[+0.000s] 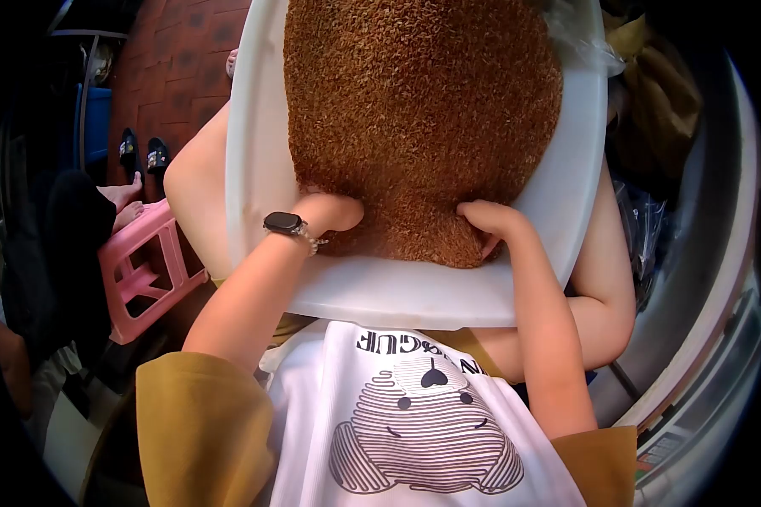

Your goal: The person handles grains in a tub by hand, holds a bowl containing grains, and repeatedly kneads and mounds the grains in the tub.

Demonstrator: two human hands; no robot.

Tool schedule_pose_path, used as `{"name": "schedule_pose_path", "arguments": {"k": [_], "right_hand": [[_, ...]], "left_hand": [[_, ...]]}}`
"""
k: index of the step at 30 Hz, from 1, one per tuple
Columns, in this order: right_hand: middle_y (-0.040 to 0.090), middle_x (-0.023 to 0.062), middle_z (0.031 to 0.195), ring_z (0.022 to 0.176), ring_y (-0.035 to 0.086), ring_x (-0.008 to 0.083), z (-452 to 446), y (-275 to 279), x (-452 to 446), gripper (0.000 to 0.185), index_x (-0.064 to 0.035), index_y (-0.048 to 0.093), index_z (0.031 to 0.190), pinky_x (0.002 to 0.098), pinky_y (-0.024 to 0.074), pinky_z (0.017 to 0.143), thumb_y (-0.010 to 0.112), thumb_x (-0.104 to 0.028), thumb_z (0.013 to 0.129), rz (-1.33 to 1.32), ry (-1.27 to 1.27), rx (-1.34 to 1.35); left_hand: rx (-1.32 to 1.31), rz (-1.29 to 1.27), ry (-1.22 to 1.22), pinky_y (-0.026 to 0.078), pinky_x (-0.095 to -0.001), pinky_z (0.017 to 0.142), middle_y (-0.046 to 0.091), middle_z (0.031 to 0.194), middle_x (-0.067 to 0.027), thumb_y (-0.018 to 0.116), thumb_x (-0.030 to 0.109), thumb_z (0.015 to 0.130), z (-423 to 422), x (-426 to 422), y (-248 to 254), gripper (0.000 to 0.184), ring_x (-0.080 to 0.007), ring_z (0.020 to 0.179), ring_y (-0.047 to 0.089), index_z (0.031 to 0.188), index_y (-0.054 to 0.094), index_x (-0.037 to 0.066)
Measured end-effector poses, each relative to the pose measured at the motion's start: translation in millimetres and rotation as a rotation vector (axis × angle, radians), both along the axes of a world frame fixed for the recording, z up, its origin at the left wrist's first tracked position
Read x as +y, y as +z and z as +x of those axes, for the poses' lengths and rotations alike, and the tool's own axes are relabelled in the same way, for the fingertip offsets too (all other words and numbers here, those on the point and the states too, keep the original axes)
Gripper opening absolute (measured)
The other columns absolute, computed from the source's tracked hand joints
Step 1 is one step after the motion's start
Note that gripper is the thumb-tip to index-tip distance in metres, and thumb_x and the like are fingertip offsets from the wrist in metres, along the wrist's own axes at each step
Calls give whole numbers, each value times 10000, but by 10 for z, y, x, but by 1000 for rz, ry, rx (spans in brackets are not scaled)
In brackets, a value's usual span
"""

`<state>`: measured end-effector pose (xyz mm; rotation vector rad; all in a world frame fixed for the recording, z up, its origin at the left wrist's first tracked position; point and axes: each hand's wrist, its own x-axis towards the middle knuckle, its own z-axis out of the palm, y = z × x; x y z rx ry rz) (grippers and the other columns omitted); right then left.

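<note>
A broad mass of small brown grains point(423, 110) lies in a white tray point(397, 300), which rests across the person's thighs. My left hand point(334, 211), below a black wristwatch and a beaded bracelet, is sunk into the near left part of the grains, and its fingers are hidden. At the near right edge, my right hand point(490, 221) is curled around a portion of the grains. Its thumb lies on top, and part of a finger shows low at the side. Between the hands, the grains bulge toward the tray's near rim.
To the left, a pink plastic stool point(148, 270) stands near another person's bare feet point(125, 203). Dark slippers point(156, 155) lie on the red tiled floor point(182, 59). Clear plastic point(579, 42) lies at the tray's far right, beside a brown bag point(664, 93).
</note>
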<state>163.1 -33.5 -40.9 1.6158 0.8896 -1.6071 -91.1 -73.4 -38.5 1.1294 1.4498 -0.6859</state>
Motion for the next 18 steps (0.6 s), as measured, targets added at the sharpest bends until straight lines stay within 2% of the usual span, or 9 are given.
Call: {"name": "schedule_pose_path", "arguments": {"k": [5, 9, 12, 15, 18], "right_hand": [[465, 158, 1232, 1048, 541, 297, -74, 20, -32, 478, -2, 390, 1266, 473, 529, 721, 297, -308, 911, -72, -154, 154], [441, 138, 1285, 1132, 483, 282, -86, -141, -133, 487, -17, 362, 1299, 491, 450, 870, 285, -302, 911, -84, -316, 209], [416, 125, 1317, 1194, 429, 262, -87, -209, -201, 510, -18, 338, 1318, 471, 386, 957, 286, -320, 909, -91, -454, 264], [413, 115, 1328, 1216, 410, 237, -105, -256, -266, 507, -19, 341, 1319, 418, 356, 994, 297, -316, 910, -108, -637, 285], [428, 121, 1315, 1197, 432, 237, -196, -169, -313, 499, -12, 362, 1304, 388, 355, 1003, 302, -314, 911, -82, -757, 285]], "left_hand": [[-184, -156, 546, 339, -372, 1019, 403, 1340, -154, 297, 344, 912, 98, -14, 5, 506, -255, 1239, 401, 1314, 370, 46], [-281, -265, 887, 329, -372, 1030, 379, 1358, -152, 292, 341, 910, 178, -45, 58, 524, -250, 1248, 390, 1335, 330, 37], [-331, -310, 1049, 321, -372, 1039, 362, 1372, -151, 288, 340, 909, 223, -46, 144, 539, -246, 1255, 381, 1351, 300, 31], [-352, -302, 1215, 294, -329, 1054, 439, 1316, -136, 290, 268, 906, 253, -86, 220, 506, -207, 1200, 442, 1314, 330, -30], [-407, -263, 1143, 318, -378, 1049, 369, 1358, -166, 250, 324, 909, 226, -219, -113, 558, -247, 1237, 400, 1344, 249, -26]]}}
